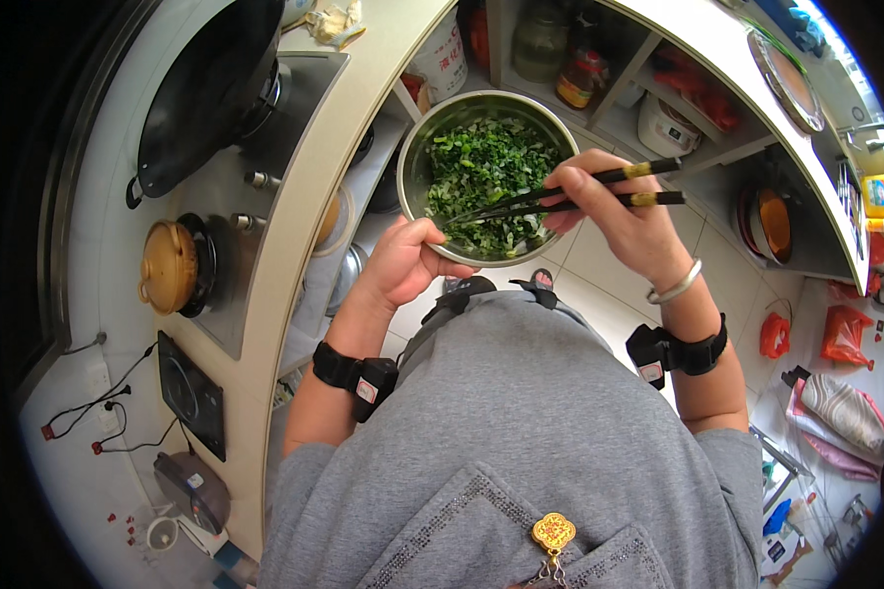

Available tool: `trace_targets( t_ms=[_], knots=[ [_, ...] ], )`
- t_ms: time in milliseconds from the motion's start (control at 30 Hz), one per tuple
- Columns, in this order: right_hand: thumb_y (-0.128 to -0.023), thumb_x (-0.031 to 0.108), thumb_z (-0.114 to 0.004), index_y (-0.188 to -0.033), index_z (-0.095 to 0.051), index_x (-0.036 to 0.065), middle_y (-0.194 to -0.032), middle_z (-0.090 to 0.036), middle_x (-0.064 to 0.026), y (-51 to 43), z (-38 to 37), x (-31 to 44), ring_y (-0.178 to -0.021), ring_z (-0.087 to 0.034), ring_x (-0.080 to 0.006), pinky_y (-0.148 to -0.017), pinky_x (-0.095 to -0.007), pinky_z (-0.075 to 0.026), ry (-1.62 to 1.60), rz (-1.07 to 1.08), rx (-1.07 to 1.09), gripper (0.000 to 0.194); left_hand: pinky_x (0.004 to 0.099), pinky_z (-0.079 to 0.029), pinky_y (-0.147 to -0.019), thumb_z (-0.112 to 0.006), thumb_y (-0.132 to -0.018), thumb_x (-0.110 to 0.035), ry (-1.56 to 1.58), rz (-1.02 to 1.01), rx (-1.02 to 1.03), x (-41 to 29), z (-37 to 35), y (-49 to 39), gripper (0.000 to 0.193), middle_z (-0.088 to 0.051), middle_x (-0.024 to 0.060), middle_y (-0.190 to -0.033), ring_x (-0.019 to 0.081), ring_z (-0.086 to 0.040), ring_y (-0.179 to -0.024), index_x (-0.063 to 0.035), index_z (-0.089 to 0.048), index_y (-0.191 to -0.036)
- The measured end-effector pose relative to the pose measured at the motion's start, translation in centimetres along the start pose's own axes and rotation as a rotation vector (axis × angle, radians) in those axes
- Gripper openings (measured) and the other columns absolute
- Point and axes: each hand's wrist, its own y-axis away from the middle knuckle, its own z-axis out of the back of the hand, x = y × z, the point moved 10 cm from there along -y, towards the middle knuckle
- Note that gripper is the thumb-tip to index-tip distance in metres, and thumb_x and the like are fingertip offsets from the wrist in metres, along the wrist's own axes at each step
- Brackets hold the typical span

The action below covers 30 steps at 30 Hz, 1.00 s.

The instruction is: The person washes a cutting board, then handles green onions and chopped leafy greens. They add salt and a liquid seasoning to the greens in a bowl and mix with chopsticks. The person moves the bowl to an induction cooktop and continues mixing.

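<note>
A round stainless steel bowl point(414, 158) is held up in front of me above the floor. Chopped green leafy vegetables point(486, 177) with paler bits fill its lower part. My left hand point(405, 261) grips the near left rim, thumb over the edge and fingers underneath. Over the right side of the bowl, my right hand point(608, 202) holds a pair of black chopsticks point(519, 202) with gold-patterned ends. Their tips reach into the greens near the left thumb, and the exact contact is hard to see.
On the left counter are a gas hob point(225, 294), a large black wok point(199, 96), a lidded tan clay pot point(168, 266) and an induction cooker point(191, 394). Open shelves ahead hold jars and a rice cooker point(667, 125). At the right stands a round chopping board point(787, 81).
</note>
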Motion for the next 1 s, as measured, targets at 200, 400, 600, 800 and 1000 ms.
trace_targets(
  t_ms=[200, 400, 600, 800, 1000],
  knots=[
    [-0.094, 0.017, -0.053, -0.095, -0.059, -0.003, -0.083, -0.063, -0.0082, -1.7, 0.5, 0.0, -0.072, -0.065, -0.0133, -0.062, -0.0235, -0.053, -0.046, 0.007, -0.098, 0.021, 0.0417, -0.06, -0.062, -0.039, -0.076, 0.002, -0.008, 0.006, 0.011, 0.2, -0.4, -0.1, 0.047, -0.057, 0.0246, -0.107, 0.0353, -0.065, -0.083, 0.0088, -0.036, -0.123],
    [-0.093, 0.013, -0.054, -0.094, -0.06, -0.002, -0.081, -0.063, -0.0059, -2.0, 0.5, 0.7, -0.071, -0.063, -0.0116, -0.063, -0.0223, -0.052, -0.006, 0.127, -0.076, 0.016, 0.0427, -0.06, -0.063, -0.038, -0.076, 0.003, -0.002, 0.008, -0.003, 0.5, -0.7, -0.4, 0.052, -0.055, 0.0241, -0.109, 0.0356, -0.064, -0.084, 0.0051, -0.032, -0.127],
    [-0.09, 0.01, -0.058, -0.089, -0.061, -0.005, -0.08, -0.062, -0.0079, 0.7, -1.1, 2.4, -0.07, -0.062, -0.0126, -0.062, -0.0233, -0.051, 0.134, 0.102, 0.114, 0.015, 0.0424, -0.06, -0.065, -0.038, -0.076, 0.002, -0.006, -0.021, -0.048, 0.3, 0.1, -0.6, 0.043, -0.057, 0.0242, -0.107, 0.0361, -0.064, -0.085, 0.0122, -0.041, -0.117],
    [-0.084, 0.003, -0.062, -0.088, -0.062, -0.001, -0.083, -0.063, -0.0108, 0.0, -1.4, 1.8, -0.068, -0.062, -0.0196, -0.059, -0.0267, -0.049, 0.371, 0.303, 0.136, 0.006, 0.0415, -0.06, -0.065, -0.038, -0.076, 0.001, 0.008, -0.051, -0.076, -0.1, 0.6, -1.1, 0.042, -0.057, 0.0244, -0.105, 0.0359, -0.065, -0.083, 0.0121, -0.041, -0.117],
    [-0.093, 0.015, -0.055, -0.093, -0.061, -0.004, -0.08, -0.064, -0.0077, -0.7, 2.7, 0.3, -0.066, -0.064, -0.0131, -0.058, -0.0225, -0.053, 0.001, 0.074, -0.153, 0.02, 0.042, -0.06, -0.065, -0.038, -0.077, 0.001, 0.056, -0.074, -0.089, -0.2, 0.5, -1.3, 0.04, -0.057, 0.025, -0.105, 0.036, -0.065, -0.083, 0.0128, -0.041, -0.115]
  ],
)
